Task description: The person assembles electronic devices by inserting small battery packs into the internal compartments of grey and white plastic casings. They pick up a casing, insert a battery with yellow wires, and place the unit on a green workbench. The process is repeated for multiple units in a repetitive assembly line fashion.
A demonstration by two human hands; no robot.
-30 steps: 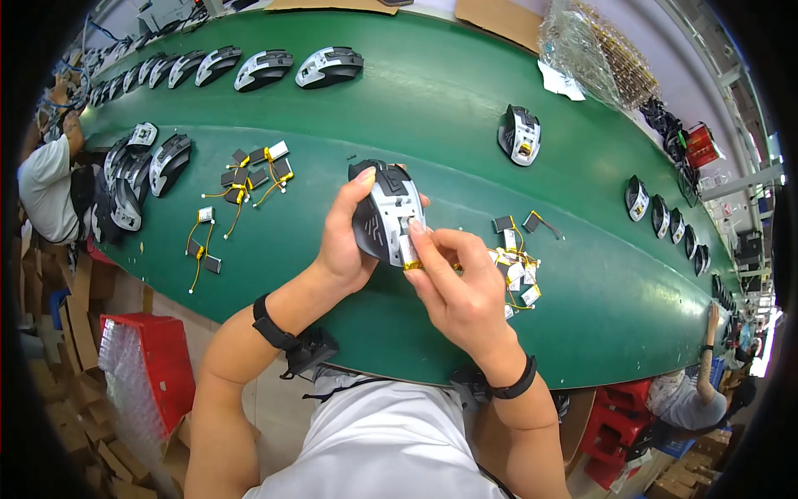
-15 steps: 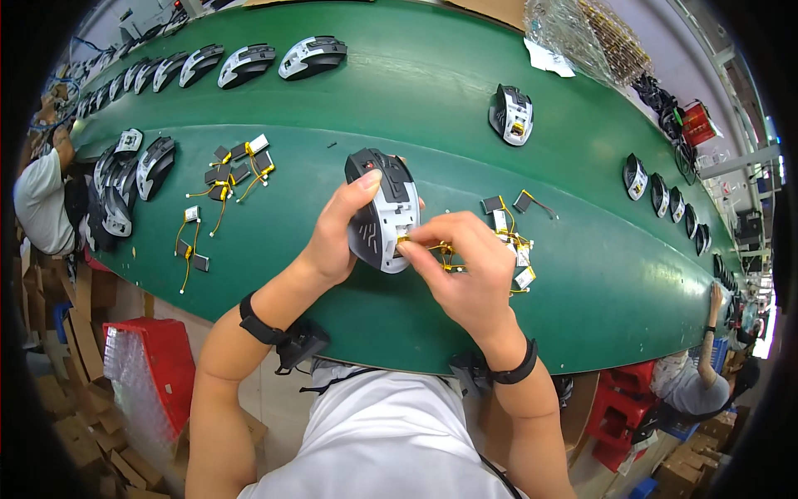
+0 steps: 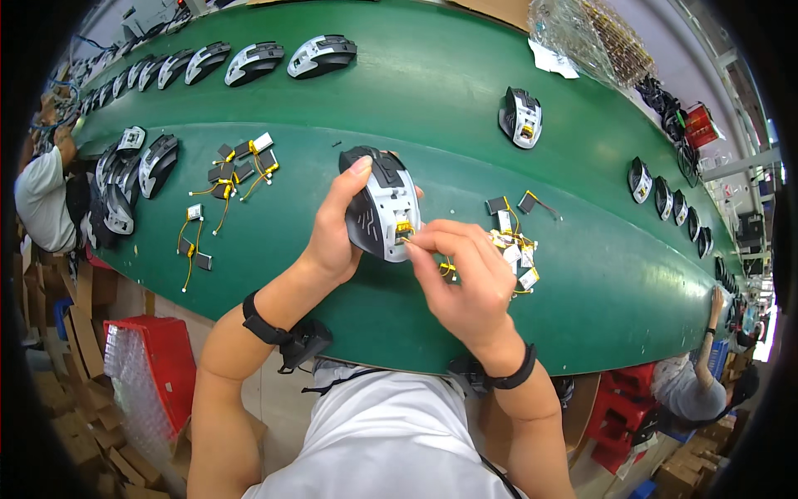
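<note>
My left hand (image 3: pixel 334 233) is wrapped around a black and white computer mouse (image 3: pixel 394 202), holding it tilted above the green table with the thumb on its upper side. In an opening near the mouse's lower end sits a small battery, its yellow-taped end (image 3: pixel 404 225) showing. My right hand (image 3: pixel 472 274) pinches the battery's thin wires at that opening; the fingertips partly cover them. Right of this hand lies a loose pile of small batteries (image 3: pixel 504 223) with yellow leads. Another group of batteries (image 3: pixel 223 172) lies to the left.
Several mice stand in a row (image 3: pixel 254 63) at the far left, others are bunched (image 3: pixel 125 185) at the left edge. One mouse (image 3: pixel 521 119) stands beyond my right hand, with a line of mice (image 3: pixel 663 200) farther right. Co-workers sit at both table ends.
My right fingers have shifted from over the mouse's opening to its lower right edge, uncovering the yellow-taped battery end. The mouse has risen slightly in my left hand.
</note>
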